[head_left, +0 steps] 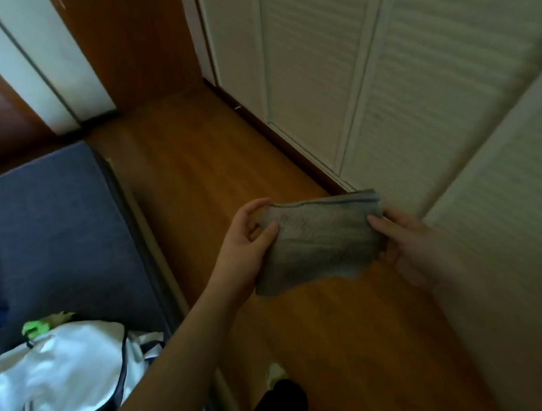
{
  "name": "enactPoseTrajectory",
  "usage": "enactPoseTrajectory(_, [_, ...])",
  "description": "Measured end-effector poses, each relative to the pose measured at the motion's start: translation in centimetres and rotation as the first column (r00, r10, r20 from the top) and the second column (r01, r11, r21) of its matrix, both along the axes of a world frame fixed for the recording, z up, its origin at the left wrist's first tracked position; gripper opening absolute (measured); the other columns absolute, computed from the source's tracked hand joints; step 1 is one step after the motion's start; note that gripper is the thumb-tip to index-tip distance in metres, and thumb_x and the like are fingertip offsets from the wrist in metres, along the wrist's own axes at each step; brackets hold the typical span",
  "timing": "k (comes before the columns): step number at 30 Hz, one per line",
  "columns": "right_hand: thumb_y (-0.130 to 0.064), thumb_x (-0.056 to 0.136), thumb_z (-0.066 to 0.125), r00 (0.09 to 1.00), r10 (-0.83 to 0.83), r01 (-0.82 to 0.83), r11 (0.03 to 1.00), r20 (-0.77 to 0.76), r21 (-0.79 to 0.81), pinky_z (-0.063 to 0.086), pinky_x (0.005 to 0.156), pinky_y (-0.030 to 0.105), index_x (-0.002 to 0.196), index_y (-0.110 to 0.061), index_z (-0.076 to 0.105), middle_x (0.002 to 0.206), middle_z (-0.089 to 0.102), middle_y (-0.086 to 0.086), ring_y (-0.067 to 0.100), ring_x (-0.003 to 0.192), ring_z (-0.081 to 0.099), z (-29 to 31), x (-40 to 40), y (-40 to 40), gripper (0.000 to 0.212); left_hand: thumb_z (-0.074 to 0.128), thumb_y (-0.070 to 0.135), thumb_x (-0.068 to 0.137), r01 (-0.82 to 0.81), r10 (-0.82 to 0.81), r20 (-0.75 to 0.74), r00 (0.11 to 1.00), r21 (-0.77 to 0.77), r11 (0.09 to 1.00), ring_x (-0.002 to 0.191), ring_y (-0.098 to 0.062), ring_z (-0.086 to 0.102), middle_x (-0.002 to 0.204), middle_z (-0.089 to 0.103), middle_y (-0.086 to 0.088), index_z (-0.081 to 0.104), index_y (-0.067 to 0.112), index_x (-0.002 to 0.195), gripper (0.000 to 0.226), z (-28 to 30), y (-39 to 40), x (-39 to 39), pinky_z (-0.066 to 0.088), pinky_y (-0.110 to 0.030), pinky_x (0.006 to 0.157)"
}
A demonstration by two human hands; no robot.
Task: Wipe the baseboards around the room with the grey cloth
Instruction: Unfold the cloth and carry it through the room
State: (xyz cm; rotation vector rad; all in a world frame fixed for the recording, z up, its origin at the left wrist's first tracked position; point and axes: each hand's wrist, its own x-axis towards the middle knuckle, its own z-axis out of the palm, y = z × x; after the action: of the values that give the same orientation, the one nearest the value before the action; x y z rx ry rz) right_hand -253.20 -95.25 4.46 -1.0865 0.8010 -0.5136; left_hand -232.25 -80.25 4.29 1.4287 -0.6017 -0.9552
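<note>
The grey cloth (pixel 321 238) hung folded in the air above the wooden floor (pixel 202 165), stretched between both hands near the middle of the view. The left hand (pixel 248 248) pinched the cloth's left edge, thumb on the near face and fingers curled behind it. The right hand (pixel 407 247) gripped the cloth's right edge, its thumb lying across the front of the fabric and its fingers tucked behind; that hand was somewhat blurred. The cloth's upper edge ran roughly level, showing a darker hem line, while its lower left corner drooped lower than the rest. To the right stood pale louvered doors (pixel 382 78), one panel angled open close beside the right hand. Along their foot ran a dark brown baseboard (pixel 277 134), going from the far corner toward the cloth; the cloth was held clear of it, not touching. On the left lay a blue-grey mattress (pixel 49 214), and at its near end rested a white bag (pixel 60 377) with dark trim, with something green (pixel 36 327) just beyond it. At the far left stood a white door frame (pixel 44 60) beside brown wooden panels.
</note>
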Motion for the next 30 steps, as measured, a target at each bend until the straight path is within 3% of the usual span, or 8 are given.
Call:
enactPoseTrajectory(2, [-0.025, 0.077, 0.068, 0.998, 0.052, -0.052, 0.999, -0.022, 0.001, 0.059, 0.073, 0.029, 0.115, -0.011, 0.064, 0.115, 0.070, 0.010, 0.021, 0.104, 0.068, -0.5, 3.9, -2.3, 0.040, 0.066, 0.022, 0.094, -0.023, 0.022, 0.033, 0.999, 0.022, 0.999, 0.102, -0.011, 0.069, 0.125, 0.063, 0.002, 0.057, 0.045, 0.120, 0.036, -0.1, -1.2, 3.3, 0.059, -0.029, 0.078])
enactPoseTrajectory(4, [-0.039, 0.062, 0.087, 0.992, 0.126, -0.125, 0.992, -0.032, 0.014, 0.059, 0.080, 0.032, 0.120, -0.008, 0.063, 0.118, 0.069, 0.010, 0.025, 0.111, 0.065, -1.0, 7.0, -3.9, 0.070, 0.067, 0.023, 0.094, -0.029, 0.026, 0.047, 0.999, 0.069, 0.997, 0.103, -0.011, 0.069, 0.126, 0.064, 0.004, 0.056, 0.045, 0.122, 0.038, -0.2, -2.2, 6.2, 0.059, -0.029, 0.078])
enactPoseTrajectory(7, [-0.057, 0.049, 0.090, 0.983, 0.182, -0.181, 0.982, -0.019, 0.062, 0.056, 0.091, 0.037, 0.123, -0.008, 0.062, 0.119, 0.068, 0.009, 0.023, 0.111, 0.065, -2.0, 11.0, -6.1, 0.093, 0.067, 0.025, 0.093, -0.011, -0.005, 0.109, 0.994, 0.144, 0.989, 0.107, -0.006, 0.067, 0.128, 0.064, 0.010, 0.051, 0.045, 0.129, 0.044, -0.3, -4.2, 10.3, 0.058, -0.029, 0.083])
enactPoseTrajectory(11, [-0.064, 0.065, 0.077, 0.971, 0.215, -0.217, 0.976, -0.102, -0.012, 0.053, 0.074, 0.027, 0.096, -0.016, 0.063, 0.095, 0.070, -0.003, 0.012, 0.088, 0.068, -3.1, 15.5, -9.9, 0.059, 0.066, 0.021, 0.095, 0.034, -0.065, 0.202, 0.977, 0.153, 0.988, 0.105, -0.003, 0.068, 0.116, 0.069, 0.018, 0.048, 0.042, 0.133, 0.048, -0.2, -8.2, 14.6, 0.059, -0.027, 0.082])
enactPoseTrajectory(13, [-0.052, 0.078, 0.067, 0.964, 0.234, -0.238, 0.971, -0.128, -0.014, 0.051, 0.076, 0.027, 0.104, -0.016, 0.058, 0.102, 0.072, -0.003, 0.011, 0.093, 0.069, -3.9, 17.6, -12.9, 0.045, 0.066, 0.020, 0.095, 0.080, -0.129, 0.271, 0.954, 0.185, 0.979, 0.101, -0.003, 0.069, 0.112, 0.070, 0.019, 0.045, 0.043, 0.135, 0.051, -0.2, -10.9, 16.6, 0.059, -0.028, 0.081])
enactPoseTrajectory(17, [-0.060, 0.078, 0.063, 0.875, 0.369, -0.446, 0.867, -0.313, -0.224, 0.044, 0.104, 0.037, 0.117, -0.037, 0.063, 0.120, 0.065, -0.019, 0.004, 0.117, 0.058, -5.0, 23.2, -19.8, 0.046, 0.068, 0.020, 0.094, 0.156, -0.292, 0.447, 0.846, 0.316, 0.936, 0.094, -0.005, 0.070, 0.107, 0.071, 0.017, 0.043, 0.044, 0.134, 0.053, -0.8, -17.5, 20.6, 0.060, -0.035, 0.084])
enactPoseTrajectory(25, [-0.056, 0.079, 0.066, 0.720, 0.627, -0.694, 0.648, -0.297, -0.313, 0.039, 0.107, 0.030, 0.130, -0.049, 0.051, 0.131, 0.051, -0.031, -0.005, 0.127, 0.044, -4.0, 35.8, -30.2, 0.053, 0.071, 0.021, 0.090, 0.007, -0.273, 0.591, 0.759, 0.413, 0.911, 0.094, 0.010, 0.062, 0.099, 0.065, 0.019, 0.047, 0.033, 0.106, 0.031, 0.3, -27.4, 28.9, 0.053, -0.013, 0.080])
enactPoseTrajectory(30, [-0.019, 0.089, 0.069, 0.742, 0.637, -0.667, 0.675, -0.208, -0.315, 0.053, 0.091, 0.026, 0.111, -0.029, 0.066, 0.107, 0.068, -0.014, 0.003, 0.105, 0.063, -4.1, 43.7, -32.6, 0.024, 0.072, 0.021, 0.089, -0.103, -0.212, 0.618, 0.757, 0.434, 0.895, 0.093, 0.007, 0.063, 0.099, 0.066, 0.015, 0.048, 0.039, 0.098, 0.031, -0.3, -28.4, 34.2, 0.054, -0.017, 0.081])
